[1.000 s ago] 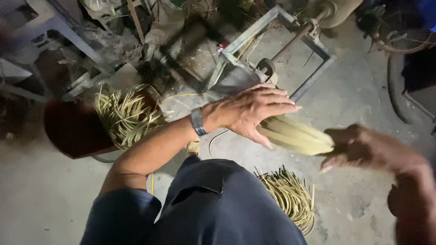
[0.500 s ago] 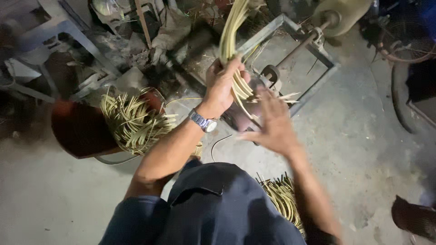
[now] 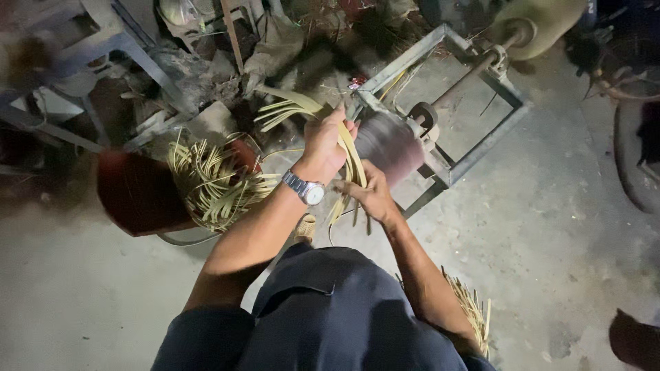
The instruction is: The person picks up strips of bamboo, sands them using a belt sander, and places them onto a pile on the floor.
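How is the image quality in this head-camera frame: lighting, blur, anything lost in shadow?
Head view: light falls mainly on the left hand, right hand and pale strips; the edges sink into dark. The spinning drum smears with motion blur. The red basin looks soft, and the top-left clutter is murky.

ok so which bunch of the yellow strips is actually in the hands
The bent bundle of strips at centre, gripped by the left hand and right hand. The pile in the red basin and the heap by the right elbow lie untouched.
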